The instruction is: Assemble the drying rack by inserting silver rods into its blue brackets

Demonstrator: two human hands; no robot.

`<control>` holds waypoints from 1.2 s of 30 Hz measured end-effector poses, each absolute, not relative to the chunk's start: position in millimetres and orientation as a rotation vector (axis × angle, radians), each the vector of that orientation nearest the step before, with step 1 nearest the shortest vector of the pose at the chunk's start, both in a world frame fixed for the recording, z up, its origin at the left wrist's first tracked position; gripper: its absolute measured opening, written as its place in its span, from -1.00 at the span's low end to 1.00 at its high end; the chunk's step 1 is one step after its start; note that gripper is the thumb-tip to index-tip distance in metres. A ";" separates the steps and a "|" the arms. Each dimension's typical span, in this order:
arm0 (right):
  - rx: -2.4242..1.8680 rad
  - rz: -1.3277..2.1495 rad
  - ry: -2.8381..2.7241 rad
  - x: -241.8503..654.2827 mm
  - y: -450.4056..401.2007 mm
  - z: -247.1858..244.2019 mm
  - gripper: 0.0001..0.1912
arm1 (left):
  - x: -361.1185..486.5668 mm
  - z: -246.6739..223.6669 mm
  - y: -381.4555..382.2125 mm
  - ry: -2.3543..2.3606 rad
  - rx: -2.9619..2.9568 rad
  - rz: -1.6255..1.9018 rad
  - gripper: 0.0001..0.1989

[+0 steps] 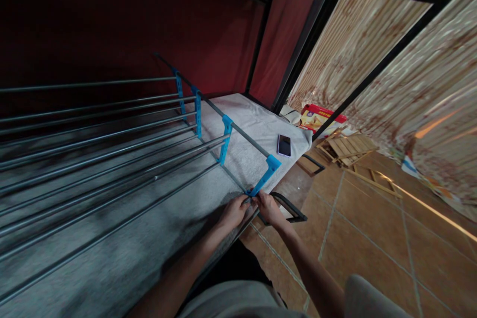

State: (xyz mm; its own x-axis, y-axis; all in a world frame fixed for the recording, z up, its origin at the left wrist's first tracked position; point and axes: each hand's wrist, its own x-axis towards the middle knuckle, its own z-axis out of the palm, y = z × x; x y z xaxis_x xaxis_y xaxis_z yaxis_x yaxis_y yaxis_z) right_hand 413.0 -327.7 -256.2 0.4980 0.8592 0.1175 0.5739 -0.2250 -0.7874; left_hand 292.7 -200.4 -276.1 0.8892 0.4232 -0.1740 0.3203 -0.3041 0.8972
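Note:
A rack of grey metal tubes (156, 161) joined by blue plastic connectors (224, 145) lies across the bed-like surface, reaching in from the left. Both of my hands meet at the lower end of the nearest blue connector (265, 179), close to the surface's front edge. My left hand (234, 210) is closed, its fingertips pinching the connector's end from the left. From the right, my right hand (270, 205) grips the same end with bent fingers. The exact joint between the fingertips is hidden. A long grey tube (246, 135) runs through the connectors' upper ends.
A phone (284, 145) lies on the grey-white cloth (257, 112) beyond the rack. Black metal handles or brackets (292, 211) jut out past the front edge. On the tiled floor (357, 243) are wooden slatted pieces (350, 149) and a red-and-yellow box (321, 118). Patterned curtains (402, 59) hang behind.

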 end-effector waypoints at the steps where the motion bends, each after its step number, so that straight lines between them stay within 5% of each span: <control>1: -1.923 0.439 -1.183 412.7 -327.7 -256.1 -0.85 | 292.7 -277.1 -200.6 0.541 1.910 0.115 -0.63; 36: -2.102 0.429 -1.223 401.6 -327.2 -256.5 -0.71 | 287.9 -271.8 -205.5 0.590 1.965 0.124 -0.65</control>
State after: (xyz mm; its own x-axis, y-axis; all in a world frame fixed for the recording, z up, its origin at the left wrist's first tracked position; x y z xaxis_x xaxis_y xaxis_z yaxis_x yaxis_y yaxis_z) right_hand 401.6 -327.2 -256.5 0.5091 0.8595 0.0452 0.6433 -0.3450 -0.6835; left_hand 287.9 -205.5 -271.8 0.8740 0.4555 -0.1691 0.3485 -0.3451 0.8715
